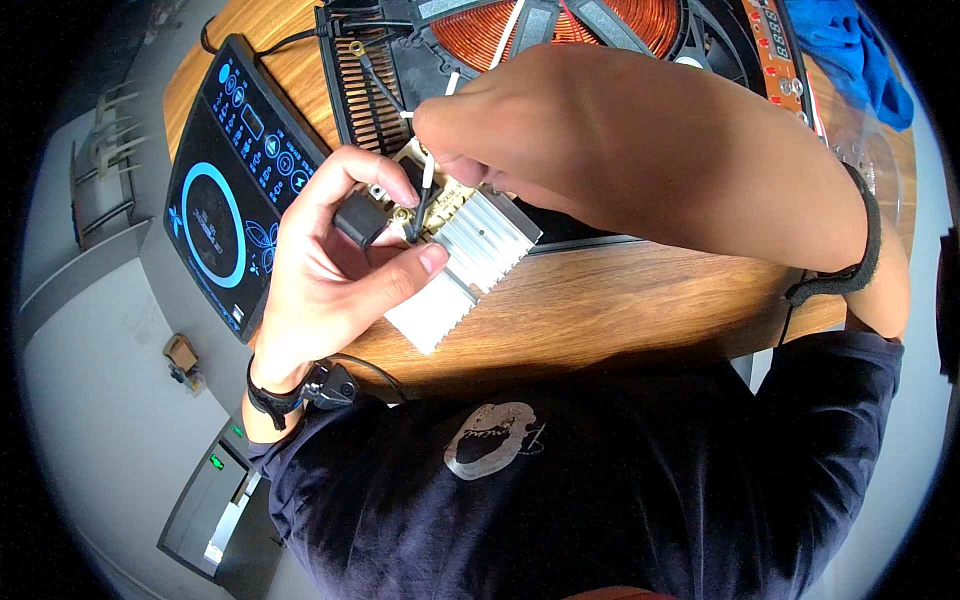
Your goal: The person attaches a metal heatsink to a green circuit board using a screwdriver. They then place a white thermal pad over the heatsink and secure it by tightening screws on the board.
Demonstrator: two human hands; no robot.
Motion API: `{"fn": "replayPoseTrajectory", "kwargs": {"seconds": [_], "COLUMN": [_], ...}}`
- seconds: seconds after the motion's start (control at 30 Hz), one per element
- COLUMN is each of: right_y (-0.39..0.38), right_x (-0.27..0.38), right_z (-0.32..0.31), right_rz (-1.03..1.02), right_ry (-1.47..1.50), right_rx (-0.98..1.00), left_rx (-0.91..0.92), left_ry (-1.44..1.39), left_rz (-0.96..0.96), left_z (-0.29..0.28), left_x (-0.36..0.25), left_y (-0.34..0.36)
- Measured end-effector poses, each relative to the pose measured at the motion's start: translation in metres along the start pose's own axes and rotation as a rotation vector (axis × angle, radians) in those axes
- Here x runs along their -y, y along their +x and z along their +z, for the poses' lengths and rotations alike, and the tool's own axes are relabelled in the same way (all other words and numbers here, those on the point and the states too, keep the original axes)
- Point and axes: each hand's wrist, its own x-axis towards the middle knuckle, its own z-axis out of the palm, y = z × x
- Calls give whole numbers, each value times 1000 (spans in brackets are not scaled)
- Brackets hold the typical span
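Observation:
My left hand [320, 260] is closed around a circuit board [455, 205], thumb at its near edge and index finger on the far side. A silver finned heatsink [490, 238] and a black block-shaped component [360, 220] sit on the board. Between thumb and finger, a black lead with a white sleeve [428, 172] runs up from the board. My right hand [490, 125] is closed above the far side of the board, where the lead passes out of sight. Its curled fingertips are mostly hidden. Beyond them lies another lead with a ring terminal [357, 48].
An induction cooker's open black base [365, 110], with a copper coil [480, 42], lies at the back. Its black glass panel [190, 210] rests on the left. A small board with a display [775, 45] and blue cloth [850, 50] are at back right, on the wooden table [620, 310].

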Motion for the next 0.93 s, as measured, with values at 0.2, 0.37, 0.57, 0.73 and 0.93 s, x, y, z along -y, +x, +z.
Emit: {"fn": "replayPoseTrajectory", "kwargs": {"seconds": [0.2, 0.37, 0.57, 0.73, 0.93], "right_y": [4, 4, 8, 6, 3], "right_x": [5, 1, 7, 19, 14], "right_z": [-3, -6, -4, -12, -10], "right_rz": [51, 23, 64, 111, 147], "right_ry": [109, 154, 76, 21, 40], "right_rx": [12, 34, 88, 75, 132], "left_rx": [7, 17, 58, 44, 45], "left_ry": [-19, 31, 58, -19, -21], "left_rz": [-5, -4, -20, -5, -34], "left_z": [0, -1, -2, 1, 3], "left_x": [0, -3, -8, -4, -5], "left_y": [0, -1, 0, -1, -3]}}
